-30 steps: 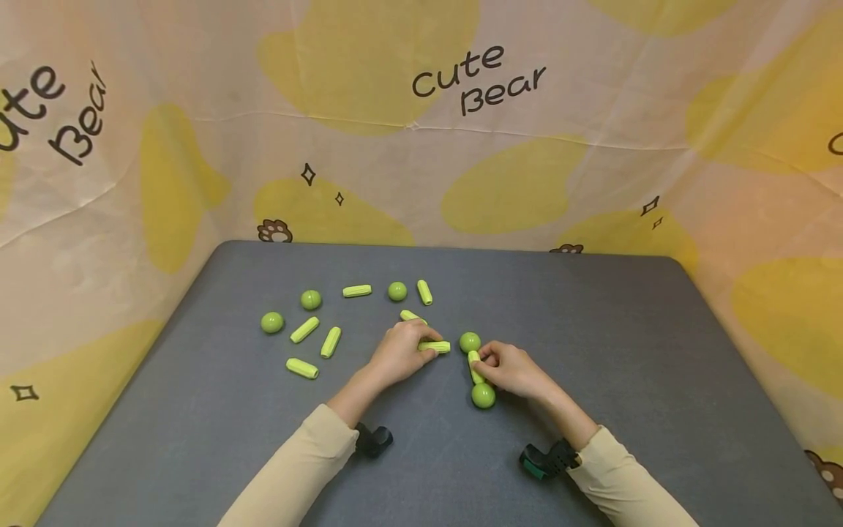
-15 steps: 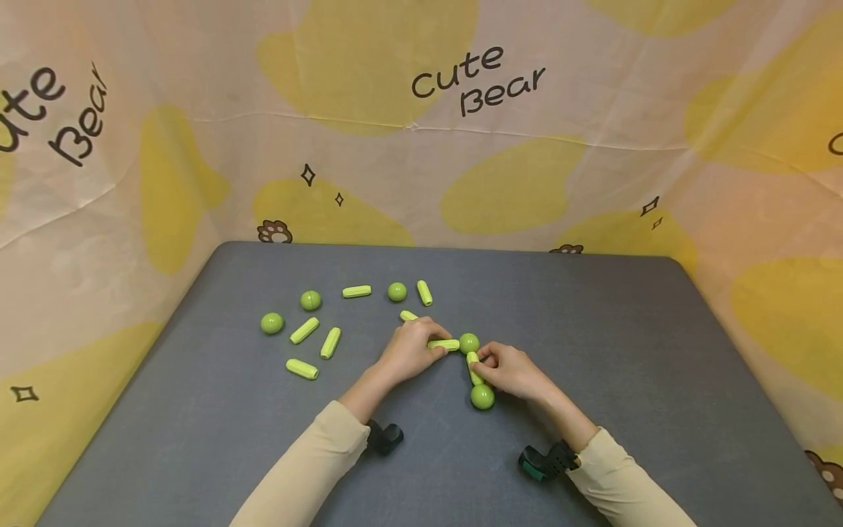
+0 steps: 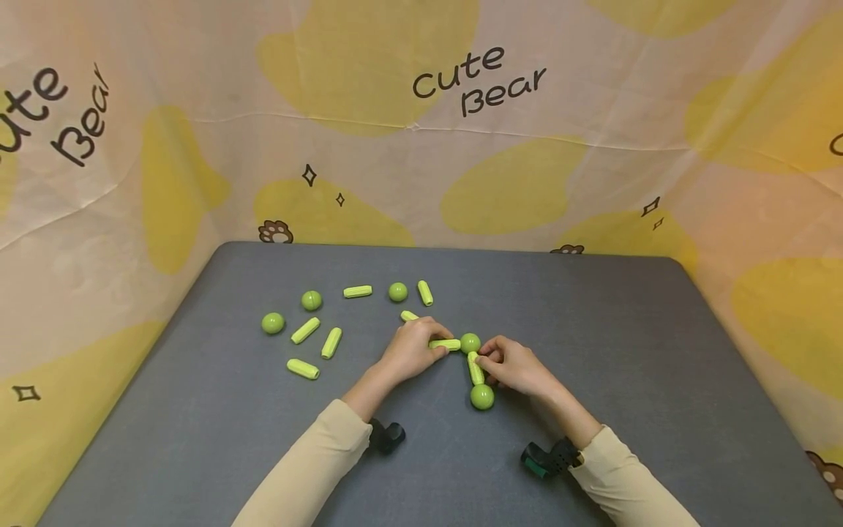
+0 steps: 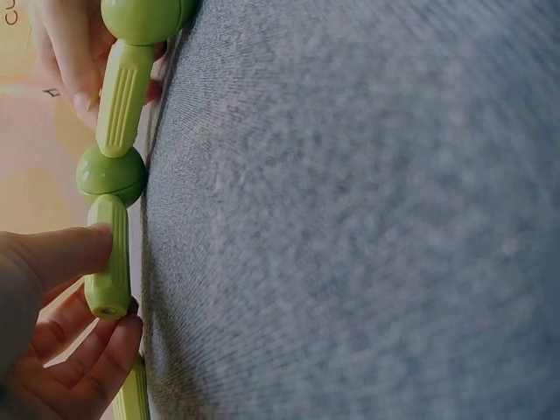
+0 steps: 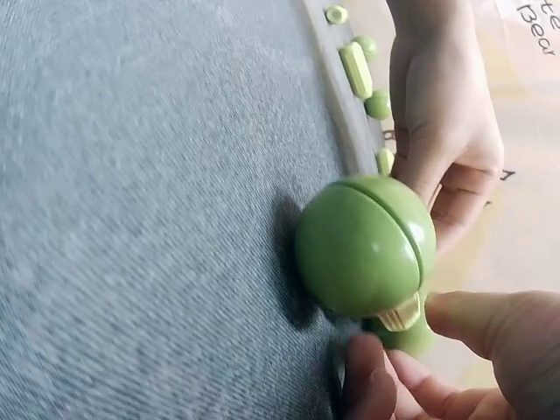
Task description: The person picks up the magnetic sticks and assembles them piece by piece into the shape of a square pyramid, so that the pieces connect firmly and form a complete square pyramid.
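- Head view: left hand pinches a stick touching the nearer-end ball
- Right hand pinches another stick, already ball-ended
- Left of and beyond left hand: six loose sticks, three loose balls

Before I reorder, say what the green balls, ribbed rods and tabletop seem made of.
Green balls: probably glossy plastic, given bright highlights and a seam-like line. Ribbed rods: likely moulded plastic, satin, with even grooves. Tabletop: apparently covered in matte woven cloth, judging by its fine thread-like texture.

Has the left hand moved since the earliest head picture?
Yes: the left hand has shifted to the right, judged against the loose ball beyond it.
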A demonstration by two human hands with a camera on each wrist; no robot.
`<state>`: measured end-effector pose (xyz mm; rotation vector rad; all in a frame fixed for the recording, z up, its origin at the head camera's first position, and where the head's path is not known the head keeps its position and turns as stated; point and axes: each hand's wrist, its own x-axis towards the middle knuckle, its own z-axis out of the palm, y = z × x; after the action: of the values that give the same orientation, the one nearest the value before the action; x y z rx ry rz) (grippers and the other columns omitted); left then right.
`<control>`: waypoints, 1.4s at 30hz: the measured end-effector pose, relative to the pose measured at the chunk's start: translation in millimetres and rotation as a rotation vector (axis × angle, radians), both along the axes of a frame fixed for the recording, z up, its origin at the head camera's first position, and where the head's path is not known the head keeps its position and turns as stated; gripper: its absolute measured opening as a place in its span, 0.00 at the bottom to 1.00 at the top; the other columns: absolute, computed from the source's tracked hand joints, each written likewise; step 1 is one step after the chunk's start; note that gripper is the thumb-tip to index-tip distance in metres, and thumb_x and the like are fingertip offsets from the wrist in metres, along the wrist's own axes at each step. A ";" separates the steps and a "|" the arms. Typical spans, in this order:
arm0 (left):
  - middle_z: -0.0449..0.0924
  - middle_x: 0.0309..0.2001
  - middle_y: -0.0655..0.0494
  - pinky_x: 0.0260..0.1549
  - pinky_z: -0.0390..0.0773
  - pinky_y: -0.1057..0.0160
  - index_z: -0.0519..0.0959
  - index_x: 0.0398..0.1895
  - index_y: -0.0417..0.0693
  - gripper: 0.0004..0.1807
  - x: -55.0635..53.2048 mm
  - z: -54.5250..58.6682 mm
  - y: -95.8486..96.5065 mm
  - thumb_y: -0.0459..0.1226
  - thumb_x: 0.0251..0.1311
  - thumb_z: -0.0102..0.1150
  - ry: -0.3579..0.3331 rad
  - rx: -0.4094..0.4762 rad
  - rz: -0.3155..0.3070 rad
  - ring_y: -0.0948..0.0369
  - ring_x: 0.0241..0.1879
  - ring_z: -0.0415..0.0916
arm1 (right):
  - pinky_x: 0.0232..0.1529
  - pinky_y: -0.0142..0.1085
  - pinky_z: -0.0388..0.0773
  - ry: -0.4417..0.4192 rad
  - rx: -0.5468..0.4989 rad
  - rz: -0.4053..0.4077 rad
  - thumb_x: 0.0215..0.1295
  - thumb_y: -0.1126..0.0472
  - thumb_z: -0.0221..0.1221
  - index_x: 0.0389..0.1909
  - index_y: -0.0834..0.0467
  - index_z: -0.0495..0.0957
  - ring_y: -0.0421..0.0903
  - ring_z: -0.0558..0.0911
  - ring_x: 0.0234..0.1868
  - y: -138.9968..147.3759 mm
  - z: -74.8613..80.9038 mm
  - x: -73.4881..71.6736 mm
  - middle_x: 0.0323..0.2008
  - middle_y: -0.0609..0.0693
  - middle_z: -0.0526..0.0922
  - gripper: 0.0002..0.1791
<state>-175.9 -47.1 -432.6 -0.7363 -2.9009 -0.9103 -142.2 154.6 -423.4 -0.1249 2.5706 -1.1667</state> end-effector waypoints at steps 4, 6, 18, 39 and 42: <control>0.79 0.33 0.59 0.35 0.74 0.61 0.84 0.36 0.52 0.09 -0.4 0.9 0.1 0.36 0.50 0.66 0.006 0.001 -0.008 0.62 0.34 0.77 | 0.24 0.33 0.73 0.066 0.015 -0.012 0.61 0.57 0.58 0.48 0.62 0.72 0.41 0.75 0.22 3.3 -1.1 -5.5 0.30 0.51 0.80 0.17; 0.79 0.33 0.58 0.35 0.74 0.61 0.84 0.36 0.51 0.08 -0.7 0.9 0.4 0.36 0.50 0.66 0.009 0.002 -0.012 0.62 0.34 0.77 | 0.25 0.33 0.73 0.110 0.019 -0.002 0.61 0.58 0.58 0.50 0.62 0.72 0.42 0.77 0.26 4.8 -1.5 -8.6 0.34 0.53 0.80 0.19; 0.80 0.34 0.57 0.35 0.75 0.62 0.84 0.36 0.50 0.08 -3.3 0.1 2.3 0.36 0.50 0.66 0.014 0.023 -0.030 0.62 0.34 0.78 | 0.32 0.33 0.76 0.185 0.023 0.094 0.61 0.58 0.59 0.53 0.59 0.73 0.47 0.81 0.39 3.2 -1.2 -24.7 0.46 0.56 0.79 0.20; 0.81 0.37 0.58 0.35 0.76 0.64 0.83 0.38 0.50 0.10 -5.3 4.0 -9.9 0.36 0.50 0.66 -0.026 0.093 -0.010 0.62 0.36 0.78 | 0.34 0.35 0.75 0.184 0.027 0.100 0.61 0.58 0.59 0.48 0.56 0.77 0.43 0.79 0.35 0.6 -7.0 -28.2 0.40 0.51 0.81 0.15; 0.82 0.37 0.58 0.36 0.77 0.64 0.83 0.38 0.49 0.10 -7.8 6.1 -16.6 0.35 0.50 0.66 -0.009 0.146 0.004 0.61 0.36 0.79 | 0.33 0.34 0.74 0.188 0.029 0.096 0.60 0.58 0.59 0.47 0.56 0.78 0.42 0.79 0.34 1.0 -6.9 -28.5 0.39 0.51 0.81 0.14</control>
<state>-183.7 -63.7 -426.6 -0.7163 -2.8050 -1.1128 -170.7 155.6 -430.3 -0.3634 2.7085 -1.1302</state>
